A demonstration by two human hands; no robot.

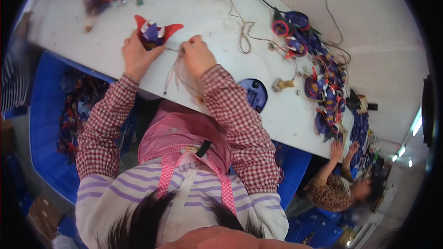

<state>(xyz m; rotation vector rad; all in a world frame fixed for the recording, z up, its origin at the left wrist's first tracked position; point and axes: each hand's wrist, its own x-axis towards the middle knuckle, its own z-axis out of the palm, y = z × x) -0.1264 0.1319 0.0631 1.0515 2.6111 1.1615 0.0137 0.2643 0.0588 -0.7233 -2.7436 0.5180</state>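
My left hand (134, 56) grips a small toy part (154, 31) with red wings and a purple and white middle, held just above the white table (221, 23). Close to its right, my right hand (196, 55) is pinched on thin pale wires (173, 71). These wires run from the toy part and hang down over the table's near edge. Both sleeves are red and white check.
A long heap of purple and red toy parts with wires (318, 78) lies along the table's right side. A purple dome-shaped piece (254, 93) sits by my right elbow. A blue crate of parts (69, 106) stands below left. Another person's hands (341, 150) reach the table at lower right.
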